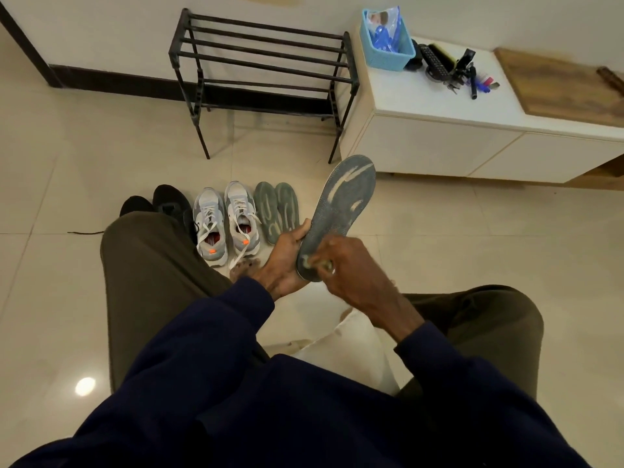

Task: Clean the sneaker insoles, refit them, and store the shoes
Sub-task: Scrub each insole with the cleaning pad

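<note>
The left hand [287,261] holds a grey insole [344,211] from below, thumb curled over its near edge, so that the insole tilts up and away with its heel end toward the person. The right hand [351,265] sits over that heel end with its fingers curled round a small pale object [325,265] pressed to the insole's surface; motion blur keeps me from telling what the object is. On the floor [439,251] ahead, a pair of grey sneakers [226,221] stands side by side, with two more insoles [277,211] lying flat just beside them on the right and a pair of black shoes [169,201] on the left. Farther back a dark shoe rack [263,62] stands against the wall, and next to it a white cabinet's tabletop [422,96] carries a blue basket [385,45].
</note>
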